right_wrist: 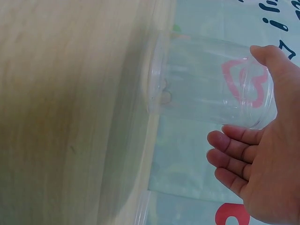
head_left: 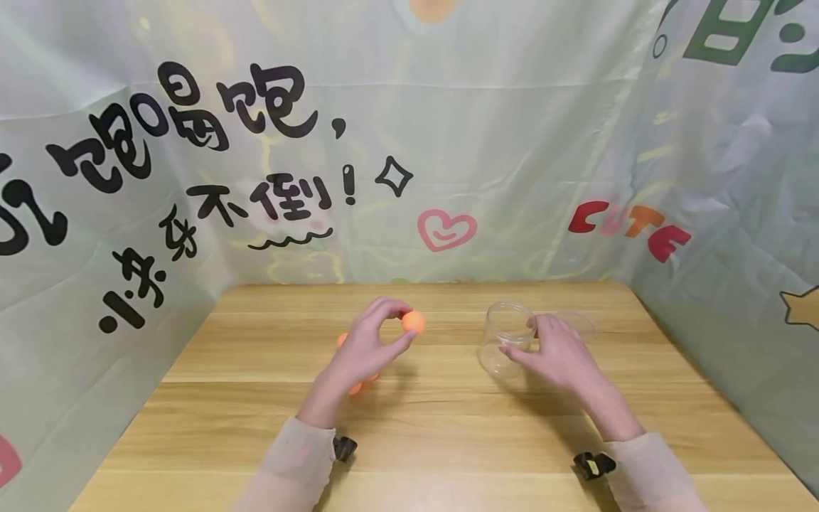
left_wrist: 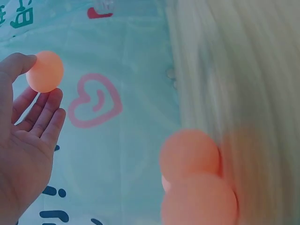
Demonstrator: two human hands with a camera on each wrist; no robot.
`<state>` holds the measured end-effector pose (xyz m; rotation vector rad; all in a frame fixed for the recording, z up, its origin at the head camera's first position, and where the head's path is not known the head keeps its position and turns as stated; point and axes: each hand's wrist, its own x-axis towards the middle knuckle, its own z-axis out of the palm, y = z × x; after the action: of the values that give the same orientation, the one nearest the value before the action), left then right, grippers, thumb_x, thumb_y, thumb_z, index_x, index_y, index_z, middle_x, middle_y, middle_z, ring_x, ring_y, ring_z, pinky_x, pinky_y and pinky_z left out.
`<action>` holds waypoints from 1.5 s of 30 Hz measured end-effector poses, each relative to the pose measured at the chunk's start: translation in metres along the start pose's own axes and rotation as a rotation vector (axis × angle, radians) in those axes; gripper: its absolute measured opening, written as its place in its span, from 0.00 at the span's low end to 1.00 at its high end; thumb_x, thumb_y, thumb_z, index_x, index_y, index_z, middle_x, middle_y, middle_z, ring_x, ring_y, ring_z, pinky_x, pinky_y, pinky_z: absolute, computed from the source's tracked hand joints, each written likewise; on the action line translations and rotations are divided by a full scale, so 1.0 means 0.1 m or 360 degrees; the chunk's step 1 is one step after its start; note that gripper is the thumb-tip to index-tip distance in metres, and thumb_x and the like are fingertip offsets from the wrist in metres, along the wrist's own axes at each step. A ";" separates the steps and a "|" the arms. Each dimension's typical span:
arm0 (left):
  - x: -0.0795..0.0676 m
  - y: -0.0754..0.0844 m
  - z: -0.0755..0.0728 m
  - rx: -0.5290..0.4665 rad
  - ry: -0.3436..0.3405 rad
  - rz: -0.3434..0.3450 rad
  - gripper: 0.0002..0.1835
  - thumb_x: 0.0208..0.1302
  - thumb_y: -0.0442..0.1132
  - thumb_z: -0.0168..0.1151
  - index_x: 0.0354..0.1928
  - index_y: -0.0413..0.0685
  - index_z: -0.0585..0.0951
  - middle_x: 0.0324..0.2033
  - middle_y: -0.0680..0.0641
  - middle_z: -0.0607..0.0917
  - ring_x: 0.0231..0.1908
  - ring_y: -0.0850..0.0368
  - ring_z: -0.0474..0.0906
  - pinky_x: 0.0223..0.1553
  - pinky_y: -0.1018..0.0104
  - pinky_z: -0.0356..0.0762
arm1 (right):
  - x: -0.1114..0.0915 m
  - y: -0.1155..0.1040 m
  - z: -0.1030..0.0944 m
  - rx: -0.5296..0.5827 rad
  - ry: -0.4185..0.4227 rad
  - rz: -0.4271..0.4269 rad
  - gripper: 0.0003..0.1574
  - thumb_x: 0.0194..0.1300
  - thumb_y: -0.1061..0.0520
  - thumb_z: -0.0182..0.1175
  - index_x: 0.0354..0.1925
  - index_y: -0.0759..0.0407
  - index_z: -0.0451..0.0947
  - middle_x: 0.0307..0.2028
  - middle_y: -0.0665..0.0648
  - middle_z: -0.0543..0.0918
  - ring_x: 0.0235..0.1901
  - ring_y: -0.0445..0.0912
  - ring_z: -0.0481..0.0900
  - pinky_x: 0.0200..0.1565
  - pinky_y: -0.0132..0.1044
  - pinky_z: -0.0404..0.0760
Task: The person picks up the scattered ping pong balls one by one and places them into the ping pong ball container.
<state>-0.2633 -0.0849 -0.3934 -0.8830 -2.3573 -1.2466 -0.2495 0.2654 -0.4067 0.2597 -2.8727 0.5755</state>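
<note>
My left hand [head_left: 365, 348] pinches an orange ball [head_left: 414, 323] between thumb and fingertips, held above the table. In the left wrist view the ball [left_wrist: 45, 71] sits between the thumb and the bent fingers. Several more orange balls [left_wrist: 190, 157] lie on the table, mostly hidden behind the left hand in the head view. A clear, lidless jar [head_left: 498, 348] stands upright on the right. My right hand [head_left: 563, 352] holds it near the rim, with the thumb on one side and fingers on the other, as the right wrist view of the jar [right_wrist: 201, 79] shows.
A clear round lid [head_left: 579, 326] lies on the wooden table [head_left: 435, 441] behind the right hand. A printed cloth [head_left: 512, 178] hangs at the back and both sides, along the table's edges.
</note>
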 end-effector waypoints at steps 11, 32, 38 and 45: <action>0.22 0.12 0.21 -0.0107 0.0117 0.0094 0.19 0.66 0.38 0.74 0.57 0.49 0.82 0.52 0.53 0.82 0.54 0.58 0.81 0.59 0.58 0.81 | -0.02 -0.01 0.00 0.0020 -0.0022 0.0028 0.55 0.63 0.22 0.63 0.57 0.71 0.71 0.46 0.64 0.79 0.46 0.58 0.75 0.50 0.58 0.76; 0.65 0.40 0.84 -0.0312 0.0136 0.0249 0.19 0.66 0.35 0.73 0.57 0.43 0.81 0.52 0.47 0.81 0.53 0.55 0.80 0.59 0.66 0.79 | 0.02 0.01 0.00 0.0041 -0.0034 0.0034 0.57 0.62 0.21 0.63 0.56 0.71 0.72 0.46 0.64 0.79 0.46 0.58 0.75 0.47 0.56 0.76; 0.70 0.41 1.04 -0.0261 0.0081 0.0233 0.19 0.66 0.34 0.73 0.56 0.41 0.80 0.52 0.46 0.81 0.52 0.55 0.80 0.58 0.67 0.79 | 0.01 0.00 0.01 0.0051 -0.0020 0.0020 0.55 0.61 0.23 0.65 0.56 0.72 0.72 0.45 0.64 0.79 0.45 0.57 0.76 0.47 0.55 0.76; 0.74 0.42 1.16 -0.0063 0.0003 0.0174 0.19 0.66 0.37 0.73 0.56 0.42 0.80 0.52 0.47 0.80 0.52 0.55 0.80 0.57 0.70 0.80 | 0.01 0.01 0.00 0.0016 0.0008 0.0006 0.52 0.62 0.25 0.66 0.55 0.72 0.73 0.43 0.63 0.79 0.43 0.56 0.75 0.48 0.57 0.76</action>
<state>-0.2914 0.0563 -0.3918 -1.0088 -2.2572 -1.2534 -0.2509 0.2659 -0.4068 0.2538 -2.8666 0.5908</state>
